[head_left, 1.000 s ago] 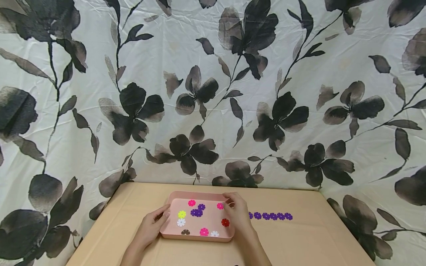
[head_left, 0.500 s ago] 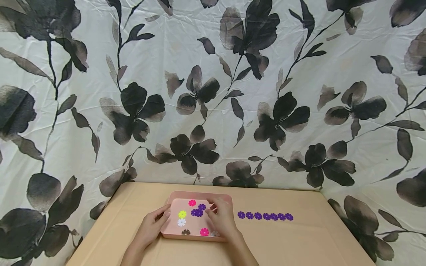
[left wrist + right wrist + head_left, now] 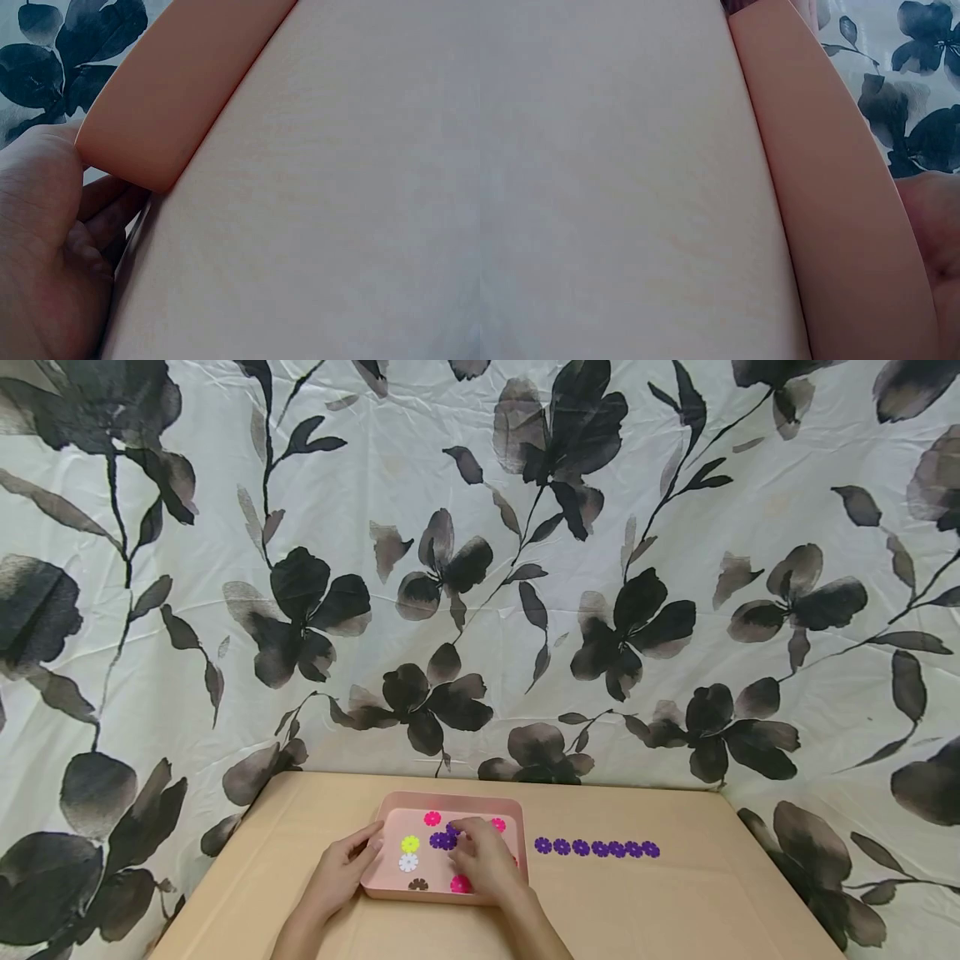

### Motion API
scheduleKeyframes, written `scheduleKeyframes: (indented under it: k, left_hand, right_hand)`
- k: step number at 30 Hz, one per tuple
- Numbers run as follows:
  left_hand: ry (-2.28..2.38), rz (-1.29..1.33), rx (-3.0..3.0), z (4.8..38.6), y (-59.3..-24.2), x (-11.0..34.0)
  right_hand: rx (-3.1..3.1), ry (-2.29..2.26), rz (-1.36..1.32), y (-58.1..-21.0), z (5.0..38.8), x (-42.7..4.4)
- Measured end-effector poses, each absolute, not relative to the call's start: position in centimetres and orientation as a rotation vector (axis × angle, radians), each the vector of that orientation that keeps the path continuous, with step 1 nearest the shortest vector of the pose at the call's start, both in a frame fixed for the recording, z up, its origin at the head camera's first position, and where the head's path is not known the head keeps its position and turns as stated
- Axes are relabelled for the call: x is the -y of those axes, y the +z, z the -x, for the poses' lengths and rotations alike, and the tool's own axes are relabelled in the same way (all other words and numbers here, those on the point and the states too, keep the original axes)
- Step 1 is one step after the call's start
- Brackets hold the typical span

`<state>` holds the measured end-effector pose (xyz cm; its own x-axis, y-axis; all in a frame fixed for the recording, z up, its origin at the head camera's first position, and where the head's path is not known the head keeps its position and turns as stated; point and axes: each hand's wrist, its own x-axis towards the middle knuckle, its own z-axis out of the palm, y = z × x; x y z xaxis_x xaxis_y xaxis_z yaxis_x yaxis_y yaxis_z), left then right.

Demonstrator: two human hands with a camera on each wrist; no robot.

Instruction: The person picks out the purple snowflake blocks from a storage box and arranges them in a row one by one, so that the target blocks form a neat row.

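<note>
A shallow pink tray (image 3: 519, 831) holds small flower-shaped pieces. My left hand (image 3: 341, 867) grips its left edge, thumb on the rim and fingers against the outside, as the left wrist view shows on the tray wall (image 3: 165, 97). Inside the tray, my right hand (image 3: 486, 862) has its fingertips at the cluster of purple flower pieces (image 3: 441, 841). They partly cover one purple piece; whether they pinch it is hidden. In the right wrist view, the tray wall (image 3: 832, 172) hides most of that hand (image 3: 939, 217).
A row of several purple flower pieces (image 3: 600, 848) lies on the tan tabletop (image 3: 675, 902), right of the tray. Yellow (image 3: 409, 843), white (image 3: 408, 862), brown (image 3: 417, 884) and pink pieces (image 3: 432, 818) lie in the tray. A floral cloth (image 3: 525, 635) hangs behind the table.
My right hand has moved left from the tray's right side, over the tray and down to the purple cluster. The purple row came fully into sight. My left hand stays put.
</note>
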<state>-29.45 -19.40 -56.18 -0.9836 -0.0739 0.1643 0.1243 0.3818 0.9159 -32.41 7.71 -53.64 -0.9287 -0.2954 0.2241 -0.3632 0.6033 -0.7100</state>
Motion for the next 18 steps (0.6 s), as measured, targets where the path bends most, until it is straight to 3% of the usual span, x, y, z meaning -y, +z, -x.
scheduleKeyframes:
  k: [6, 18]
  left_hand:
    - [-1.678, 0.035, 2.452, 29.45, -56.26, 19.37]
    - [-1.678, 0.032, 2.443, 29.52, -56.42, 19.40]
  right_hand:
    - [2.823, 1.125, -0.730, -54.02, 32.52, -7.98]
    - [2.797, 1.109, -0.725, -53.88, 32.57, -8.17]
